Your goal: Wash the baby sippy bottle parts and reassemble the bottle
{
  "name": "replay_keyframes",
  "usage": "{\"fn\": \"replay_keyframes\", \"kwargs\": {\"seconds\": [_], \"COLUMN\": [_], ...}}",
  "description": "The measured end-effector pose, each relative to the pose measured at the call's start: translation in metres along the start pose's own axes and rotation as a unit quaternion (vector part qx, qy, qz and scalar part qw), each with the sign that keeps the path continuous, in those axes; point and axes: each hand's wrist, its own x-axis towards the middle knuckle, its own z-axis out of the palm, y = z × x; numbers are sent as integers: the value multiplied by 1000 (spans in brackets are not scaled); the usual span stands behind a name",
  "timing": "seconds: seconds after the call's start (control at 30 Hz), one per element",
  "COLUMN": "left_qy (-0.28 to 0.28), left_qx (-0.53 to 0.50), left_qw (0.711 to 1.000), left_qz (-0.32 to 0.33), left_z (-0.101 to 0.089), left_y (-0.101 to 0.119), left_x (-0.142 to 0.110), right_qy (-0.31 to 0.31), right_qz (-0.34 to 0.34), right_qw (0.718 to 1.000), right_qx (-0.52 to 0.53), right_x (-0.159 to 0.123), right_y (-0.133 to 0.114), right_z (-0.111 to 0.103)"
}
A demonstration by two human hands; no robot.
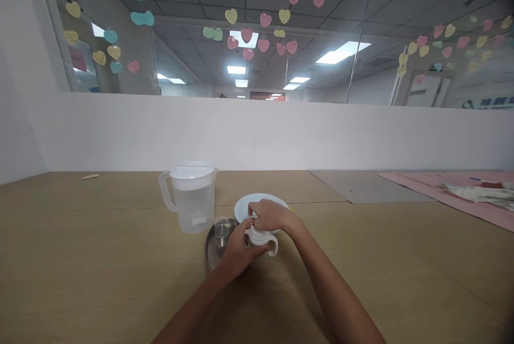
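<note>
A white baby bottle with curved side handles (pixel 259 237) is between my hands, low over the table. My left hand (pixel 238 250) is wrapped round its side, thumb along the front. From above, my right hand (pixel 270 215) bends over the bottle's top with its fingers curled down on it; the fingertips are partly hidden. A clear domed cap (pixel 221 230) stands in a round metal tray (pixel 207 252) just left of my left hand. Behind my right hand lies a white plate (pixel 257 197), partly covered by it.
A clear lidded pitcher (pixel 194 205) holding water stands to the left of the tray. On the table (pixel 100 269), a pink cloth (pixel 425 186) with white items on it lies far right. A low white wall (pixel 257 132) with glass above closes off the back.
</note>
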Motion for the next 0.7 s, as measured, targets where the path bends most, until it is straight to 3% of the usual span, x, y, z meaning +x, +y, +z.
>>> {"fn": "replay_keyframes", "kwargs": {"seconds": [0.13,0.27,0.4,0.5,0.57,0.63,0.7], "left_qy": [17,7,101,157,139,113,94], "left_qx": [39,77,86,263,378,437,448], "left_qw": [999,994,990,951,915,893,888], "left_qz": [22,73,55,50,37,1,-45], "left_z": [-1,-18,-41,-48,-48,-46,-46], "left_y": [-1,-5,-22,-40,-49,-52,-50], "left_x": [-4,0,12,16,15,13,11], "right_qy": [7,-1,15,-17,-33,-3,54], "right_qz": [-2,5,-5,18,30,34,34], "right_qw": [1000,995,993,990,986,987,988], "right_qx": [28,99,114,138,159,156,142], "right_x": [0,0,1,1,0,-1,-3], "right_y": [2,13,19,19,20,20,21], "right_z": [-1,0,3,3,1,-2,-5]}}
